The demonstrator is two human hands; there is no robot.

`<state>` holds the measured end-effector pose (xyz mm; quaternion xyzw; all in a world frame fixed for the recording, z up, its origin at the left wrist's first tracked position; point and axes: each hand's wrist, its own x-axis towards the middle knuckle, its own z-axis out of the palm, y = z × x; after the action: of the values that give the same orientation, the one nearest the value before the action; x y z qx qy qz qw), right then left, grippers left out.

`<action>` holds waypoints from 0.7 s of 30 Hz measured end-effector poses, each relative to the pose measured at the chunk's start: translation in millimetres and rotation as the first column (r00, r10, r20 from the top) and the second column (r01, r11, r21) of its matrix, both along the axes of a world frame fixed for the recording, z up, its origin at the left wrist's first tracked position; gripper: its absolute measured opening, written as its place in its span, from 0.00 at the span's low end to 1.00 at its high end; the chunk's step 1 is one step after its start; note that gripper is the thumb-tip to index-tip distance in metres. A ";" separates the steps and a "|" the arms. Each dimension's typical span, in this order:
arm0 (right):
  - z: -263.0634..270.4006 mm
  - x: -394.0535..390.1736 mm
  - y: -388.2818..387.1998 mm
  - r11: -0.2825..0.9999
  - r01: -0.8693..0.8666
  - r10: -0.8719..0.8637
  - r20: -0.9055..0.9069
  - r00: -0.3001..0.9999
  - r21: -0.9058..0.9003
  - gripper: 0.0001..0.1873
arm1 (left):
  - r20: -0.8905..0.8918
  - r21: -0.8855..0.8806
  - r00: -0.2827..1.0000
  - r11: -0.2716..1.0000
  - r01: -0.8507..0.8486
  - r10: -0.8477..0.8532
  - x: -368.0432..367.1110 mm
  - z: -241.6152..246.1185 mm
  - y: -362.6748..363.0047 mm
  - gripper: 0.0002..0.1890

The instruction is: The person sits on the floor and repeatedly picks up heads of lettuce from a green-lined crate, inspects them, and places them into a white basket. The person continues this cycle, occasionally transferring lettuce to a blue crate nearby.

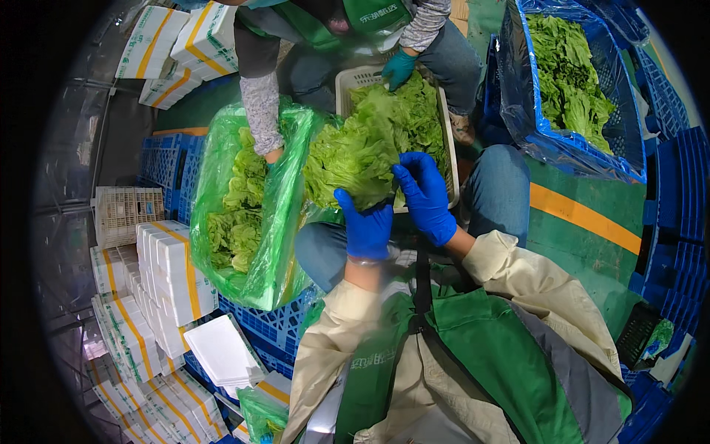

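Note:
A head of leafy green lettuce [349,164] is up in front of me, its base cupped in my blue-gloved left hand [366,225]. My right hand [424,197], gloved the same way, is at the right side of the head with thumb and fingers bent close to its leaves; whether it pinches a leaf I cannot tell. Beneath and behind stands a pale plastic crate [452,166] with more lettuce [419,114] in it. To the left, a box lined with green plastic film [288,161] holds several lettuce heads [241,222].
Opposite me, a co-worker's teal-gloved hand [399,69] touches lettuce in the pale crate; the other reaches into the green-lined box. A blue film-lined crate [577,152] of lettuce stands at upper right. White foam boxes [172,272] are stacked left, near blue crates [161,158].

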<state>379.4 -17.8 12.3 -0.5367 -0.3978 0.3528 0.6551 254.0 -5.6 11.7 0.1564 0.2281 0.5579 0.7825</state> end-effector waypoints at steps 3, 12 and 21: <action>-1.2 -4.9 -1.3 1.000 0.018 -0.020 -0.133 0.991 -0.014 0.13 | 0.024 -0.003 1.000 1.000 -0.009 0.009 1.1 2.9 2.2 0.44; -2.4 10.2 10.7 0.965 0.245 -0.225 -0.186 0.957 0.093 0.11 | 0.042 -0.053 0.977 0.977 -0.206 0.208 -5.1 9.3 5.5 0.42; -3.5 32.3 12.3 0.966 -0.258 0.250 0.205 0.946 0.011 0.40 | -0.273 0.016 0.941 0.979 -0.202 0.199 -24.3 -12.8 -0.7 0.34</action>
<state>411.8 -5.5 8.8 -0.5014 -0.5346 0.3705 0.5706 229.7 -6.4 -1.1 0.2029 0.3518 0.6064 0.6837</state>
